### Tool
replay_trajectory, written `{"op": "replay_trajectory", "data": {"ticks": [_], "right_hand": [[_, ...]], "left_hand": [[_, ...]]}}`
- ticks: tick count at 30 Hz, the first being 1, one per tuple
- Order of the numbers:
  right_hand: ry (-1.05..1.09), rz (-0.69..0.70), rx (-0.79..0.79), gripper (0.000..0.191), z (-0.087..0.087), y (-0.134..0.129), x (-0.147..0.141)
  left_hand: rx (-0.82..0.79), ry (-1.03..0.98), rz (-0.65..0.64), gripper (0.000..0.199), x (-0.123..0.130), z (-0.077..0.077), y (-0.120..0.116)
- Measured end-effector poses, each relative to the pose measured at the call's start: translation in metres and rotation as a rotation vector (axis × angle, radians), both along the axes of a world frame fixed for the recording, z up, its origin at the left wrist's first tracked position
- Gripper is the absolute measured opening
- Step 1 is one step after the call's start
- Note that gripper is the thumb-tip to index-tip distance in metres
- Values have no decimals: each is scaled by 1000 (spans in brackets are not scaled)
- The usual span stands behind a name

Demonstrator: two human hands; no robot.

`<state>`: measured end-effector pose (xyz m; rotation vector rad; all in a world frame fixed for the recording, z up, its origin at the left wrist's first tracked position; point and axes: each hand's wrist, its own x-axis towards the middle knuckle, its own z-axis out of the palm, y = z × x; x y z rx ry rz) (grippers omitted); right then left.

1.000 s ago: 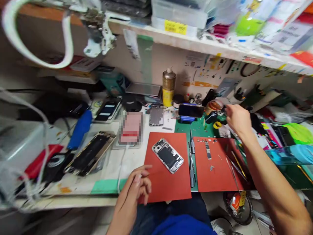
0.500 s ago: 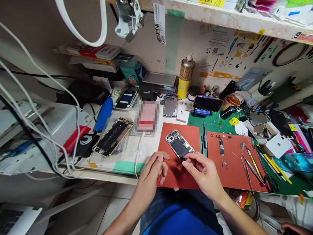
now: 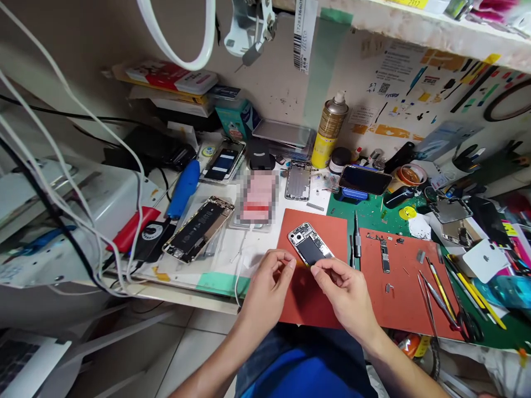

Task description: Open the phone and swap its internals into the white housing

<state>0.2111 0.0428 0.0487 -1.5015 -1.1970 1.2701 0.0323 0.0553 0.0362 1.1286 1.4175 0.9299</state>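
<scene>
An opened phone (image 3: 309, 249) with its battery and inner parts bare lies slanted over the left red mat (image 3: 296, 304). My right hand (image 3: 346, 290) is closed at the lower end of this phone, thumb and forefinger together on its corner and hiding it. To the left of the phone, my left hand (image 3: 267, 284) is apart from it, with thumb and forefinger pinched together. Whatever is in that pinch, if anything, is too small to make out. A grey pen-shaped screwdriver (image 3: 357, 237) lies just right of the phone.
The right red mat (image 3: 409, 298) bears a logic board (image 3: 385, 255), small parts and tweezers (image 3: 440, 296). Another opened phone (image 3: 199, 229) and a blue-handled tool (image 3: 183, 190) lie left. A spray can (image 3: 329, 132) stands behind. White cables (image 3: 112, 138) hang at far left.
My left hand has turned and its fingers have drawn into a tighter pinch. My right hand stays at the phone's lower end. The whole view has shifted, so things appear farther right.
</scene>
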Motion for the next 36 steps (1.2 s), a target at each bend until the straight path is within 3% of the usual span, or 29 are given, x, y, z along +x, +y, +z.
{"op": "replay_trajectory", "data": {"ticks": [8, 12, 24, 36], "right_hand": [[-127, -101, -69, 40, -10, 43, -23], [-206, -119, -93, 40, -22, 54, -28], [-403, -74, -129, 31, -26, 69, -30], [-424, -72, -175, 28, -27, 73, -29]], "left_hand": [[124, 349, -4, 19, 1, -15, 46], [133, 420, 0, 15, 0, -19, 59], [214, 735, -104, 22, 1, -23, 62], [171, 786, -193, 20, 0, -19, 70]]}}
